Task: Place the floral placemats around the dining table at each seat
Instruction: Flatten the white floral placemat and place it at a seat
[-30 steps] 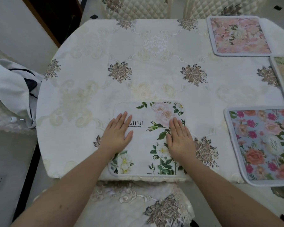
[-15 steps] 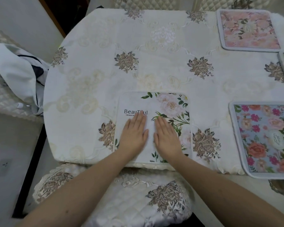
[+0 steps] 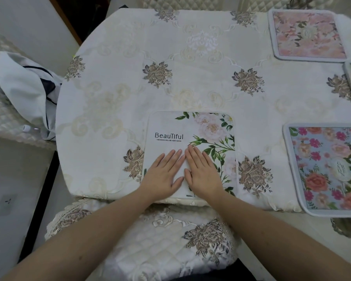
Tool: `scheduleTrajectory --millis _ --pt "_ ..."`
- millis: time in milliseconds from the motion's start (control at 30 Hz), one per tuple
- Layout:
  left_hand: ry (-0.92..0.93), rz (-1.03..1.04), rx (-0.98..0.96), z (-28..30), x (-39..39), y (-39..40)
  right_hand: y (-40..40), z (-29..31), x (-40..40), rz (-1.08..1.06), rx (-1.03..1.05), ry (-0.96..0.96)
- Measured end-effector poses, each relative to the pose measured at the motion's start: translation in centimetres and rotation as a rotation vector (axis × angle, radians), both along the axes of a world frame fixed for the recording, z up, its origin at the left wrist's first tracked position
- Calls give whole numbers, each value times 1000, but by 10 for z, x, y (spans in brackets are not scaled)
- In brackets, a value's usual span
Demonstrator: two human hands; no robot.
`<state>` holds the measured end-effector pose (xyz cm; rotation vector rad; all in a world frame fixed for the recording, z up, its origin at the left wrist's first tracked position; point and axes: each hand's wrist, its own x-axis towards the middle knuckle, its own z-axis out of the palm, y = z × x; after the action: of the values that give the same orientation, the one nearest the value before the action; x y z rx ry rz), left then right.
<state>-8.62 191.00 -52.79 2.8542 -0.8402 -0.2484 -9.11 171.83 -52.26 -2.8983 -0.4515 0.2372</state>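
Hands flat, side by side: left hand (image 3: 164,173) and right hand (image 3: 202,173) press the white floral placemat (image 3: 190,128) with straight fingers. Placemat lies at the near edge of the dining table (image 3: 130,82).

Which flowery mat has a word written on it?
The white placemat under both hands says "BeauTiful". The pink placemat and the blue placemat show flowers only, with no such word.

embroidered cloth tablecloth (image 3: 190,82), matt smooth placemat (image 3: 166,126)

Quilted chairs (image 3: 150,246) ring the cream embroidered table (image 3: 190,78); pale wall (image 3: 18,21) at left.
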Motion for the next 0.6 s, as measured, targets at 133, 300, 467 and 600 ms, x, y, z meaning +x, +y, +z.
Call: scheduleTrajectory --millis 133,300,467,600 --pt "7 -7 8 2 0 1 -19 0 -11 85 30 -15" --pt "22 -61 36 2 0 16 -42 1 -19 115 26 4" --pt "48 -96 58 8 0 32 -51 3 -23 120 1 28" --pt "65 -101 83 13 -1 49 -58 4 -27 88 -34 53"
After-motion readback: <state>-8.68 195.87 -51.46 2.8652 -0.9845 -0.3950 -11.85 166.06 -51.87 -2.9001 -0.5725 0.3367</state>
